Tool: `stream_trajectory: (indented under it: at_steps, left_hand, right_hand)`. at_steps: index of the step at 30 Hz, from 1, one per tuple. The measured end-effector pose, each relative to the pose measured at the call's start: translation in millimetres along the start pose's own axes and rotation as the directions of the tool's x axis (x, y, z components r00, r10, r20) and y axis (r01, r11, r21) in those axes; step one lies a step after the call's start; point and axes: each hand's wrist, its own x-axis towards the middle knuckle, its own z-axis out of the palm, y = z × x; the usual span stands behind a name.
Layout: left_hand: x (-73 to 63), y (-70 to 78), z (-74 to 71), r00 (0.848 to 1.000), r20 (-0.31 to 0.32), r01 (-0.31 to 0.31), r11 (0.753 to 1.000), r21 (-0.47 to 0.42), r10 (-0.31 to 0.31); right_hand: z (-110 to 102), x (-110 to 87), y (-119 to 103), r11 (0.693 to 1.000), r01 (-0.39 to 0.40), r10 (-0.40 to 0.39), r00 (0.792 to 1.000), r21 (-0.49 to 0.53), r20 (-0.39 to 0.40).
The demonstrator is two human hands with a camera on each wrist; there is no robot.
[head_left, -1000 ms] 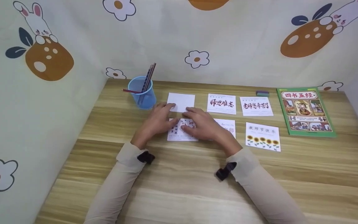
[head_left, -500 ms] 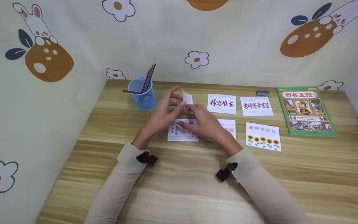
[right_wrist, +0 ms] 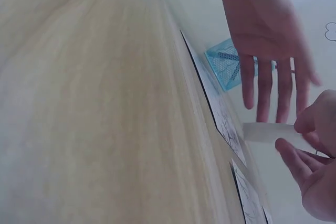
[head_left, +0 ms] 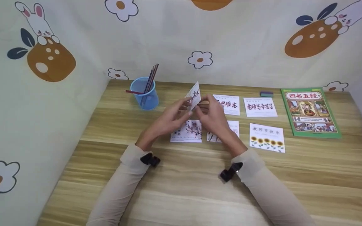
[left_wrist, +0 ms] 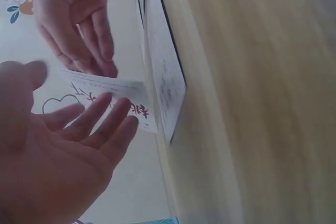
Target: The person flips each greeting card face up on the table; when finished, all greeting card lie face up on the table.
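A square white card [head_left: 195, 95] with red brush-style characters stands upright on edge above the desk. My right hand [head_left: 214, 116] pinches its edge between thumb and fingers, seen also in the right wrist view, where the card [right_wrist: 268, 131] shows its blank side. Facing the printed side is my left hand [head_left: 170, 117], fingers spread and nearly straight; in the left wrist view its fingertips overlap the lettering. Below the hands lies a card with pink blossoms [head_left: 192, 130]. Another printed card [head_left: 214, 137] is partly hidden under my right wrist.
Behind my right hand lie two cards with red lettering [head_left: 229, 108], the nearer one partly covered. A sunflower card [head_left: 267, 138], a small eraser [head_left: 266, 94] and a green-edged book [head_left: 311, 113] are on the right. A blue cup [head_left: 146, 101] of pencils stands at the back left.
The card lay flat, blank side up, under both hands. It has been lifted and turned on edge, so its red lettering now shows. My right hand has moved slightly up and right.
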Motion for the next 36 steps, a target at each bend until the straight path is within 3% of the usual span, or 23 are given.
stream_trajectory:
  at_steps: [4,7,11,16,19,20,24,26,27,31,33,36]
  left_hand:
    - [-1.4,-4.9,-2.9,0.998,0.062,-0.020,0.993,0.115,0.013]
    - [-2.4,-7.5,-5.0,0.996,0.084,-0.025,0.984,0.177,0.010]
    - [-4.2,-11.5,-8.0,0.993,0.117,-0.026,0.965,0.261,-0.005]
    - [-6.2,-14.0,-11.6,0.979,0.188,0.003,0.932,0.363,-0.076]
    - [-6.5,-14.4,-12.0,0.973,0.207,0.017,0.919,0.394,-0.107]
    - [-3.1,-26.3,-10.2,0.974,0.208,0.004,0.917,0.399,-0.095]
    - [-2.7,-25.8,-9.1,0.972,0.194,0.039,0.902,0.431,-0.135]
    - [-2.8,-24.2,-8.5,0.967,0.192,0.064,0.891,0.449,-0.167]
    - [-6.6,-11.8,-10.3,0.961,0.191,0.092,0.882,0.462,-0.201]
    - [-8.1,-9.7,-10.5,0.950,0.196,0.119,0.864,0.490,-0.242]
    - [-8.1,-10.2,-10.5,0.952,0.191,0.119,0.861,0.494,-0.241]
    - [-7.5,-9.7,-10.5,0.966,0.139,0.122,0.862,0.492,-0.216]
  right_hand:
    - [0.6,0.5,-0.8,0.996,-0.030,0.032,0.999,0.085,-0.015]
    - [-0.3,0.2,-0.8,0.998,-0.025,0.026,1.000,0.059,-0.014]
    - [-2.7,-2.0,-0.8,0.992,-0.011,0.014,1.000,-0.123,0.022]
    - [-3.8,-5.3,1.0,0.916,0.019,0.028,0.993,-0.400,0.112]
    - [-3.5,-7.2,2.0,0.879,0.052,0.035,0.984,-0.475,0.173]
    - [-3.6,-7.9,2.3,0.868,0.061,0.040,0.981,-0.492,0.191]
    - [-5.0,-10.4,3.7,0.843,0.057,0.095,0.963,-0.535,0.253]
    - [-5.7,-11.0,4.4,0.838,0.054,0.114,0.956,-0.543,0.272]
    - [-5.6,-11.1,4.7,0.837,0.056,0.117,0.953,-0.544,0.278]
    - [-5.8,-10.8,5.1,0.835,0.071,0.116,0.947,-0.546,0.301]
    - [-6.6,-10.7,5.6,0.842,0.079,0.113,0.941,-0.534,0.318]
    - [-9.9,-11.9,6.7,0.873,0.092,0.086,0.938,-0.479,0.336]
